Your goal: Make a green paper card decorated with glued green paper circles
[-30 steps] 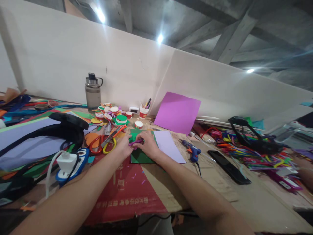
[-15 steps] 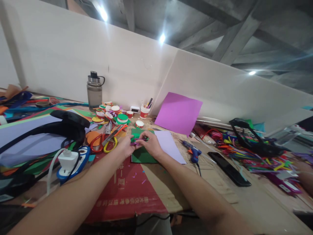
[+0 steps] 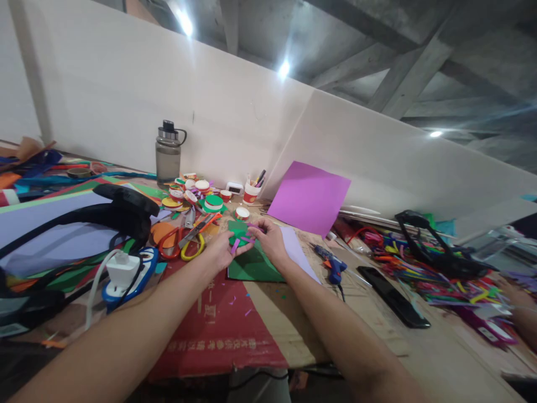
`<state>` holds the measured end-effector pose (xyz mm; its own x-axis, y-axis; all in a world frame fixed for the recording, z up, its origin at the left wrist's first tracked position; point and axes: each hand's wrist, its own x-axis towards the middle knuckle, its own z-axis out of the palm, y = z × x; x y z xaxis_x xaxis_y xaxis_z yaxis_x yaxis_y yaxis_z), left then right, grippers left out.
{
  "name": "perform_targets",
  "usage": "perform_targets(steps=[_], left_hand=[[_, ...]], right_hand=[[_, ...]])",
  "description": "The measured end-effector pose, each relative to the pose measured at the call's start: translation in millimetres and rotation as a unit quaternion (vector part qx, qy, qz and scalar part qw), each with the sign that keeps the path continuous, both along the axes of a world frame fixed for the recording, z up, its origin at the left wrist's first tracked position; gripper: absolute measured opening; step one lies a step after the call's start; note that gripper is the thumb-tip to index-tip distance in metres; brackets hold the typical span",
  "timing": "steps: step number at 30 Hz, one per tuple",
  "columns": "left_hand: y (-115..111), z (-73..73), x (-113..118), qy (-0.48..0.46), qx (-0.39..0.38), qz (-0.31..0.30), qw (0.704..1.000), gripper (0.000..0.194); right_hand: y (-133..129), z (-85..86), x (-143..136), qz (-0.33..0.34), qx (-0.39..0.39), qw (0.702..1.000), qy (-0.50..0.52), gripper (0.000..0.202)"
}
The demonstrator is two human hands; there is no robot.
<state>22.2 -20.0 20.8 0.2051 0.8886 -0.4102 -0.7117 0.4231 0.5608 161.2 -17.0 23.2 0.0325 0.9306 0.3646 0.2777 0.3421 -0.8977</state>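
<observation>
My left hand [image 3: 222, 253] is closed on a small green craft piece [image 3: 238, 235], roughly round, with narrow purple strips [image 3: 235, 245] on it. Close against its right side, my right hand [image 3: 272, 242] pinches a thin purple strip [image 3: 255, 226]. Both hands are above a dark green sheet [image 3: 255, 270], with a lilac sheet [image 3: 298, 246] partly under it to the right. Whether the strips are stuck to the green piece or lie loose, I cannot tell. Scissors with orange-red and yellow handles [image 3: 193, 248] lie left of my hands.
A glue gun [image 3: 333, 267] and a black phone [image 3: 394, 296] lie at the right. Behind stand a water bottle [image 3: 168, 157], a cup of pens [image 3: 251, 193] and small green-brimmed hats [image 3: 213, 204]. A power strip [image 3: 146, 263] sits left; a purple sheet [image 3: 310, 198] leans against the wall.
My right hand has drawn slightly away to the right from my left. More of the green piece and its purple strips now shows. The whole view has shifted a little.
</observation>
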Motion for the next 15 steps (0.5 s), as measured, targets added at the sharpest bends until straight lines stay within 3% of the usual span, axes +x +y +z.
perform_targets(steps=[5,10,15], left_hand=[[0,-1.5,-1,0.0,0.007,-0.002,1.0,0.025],[0,-4.7,-2,-0.011,0.002,-0.01,1.0,0.027],[2,-7.1,-1,-0.011,-0.016,-0.013,1.0,0.024]], right_hand=[[10,0.3,7,-0.033,-0.003,0.999,0.022,0.024],[39,-4.1,13,-0.025,-0.033,0.999,0.031,0.028],[80,1.3,12,-0.048,-0.077,0.993,-0.075,0.021]])
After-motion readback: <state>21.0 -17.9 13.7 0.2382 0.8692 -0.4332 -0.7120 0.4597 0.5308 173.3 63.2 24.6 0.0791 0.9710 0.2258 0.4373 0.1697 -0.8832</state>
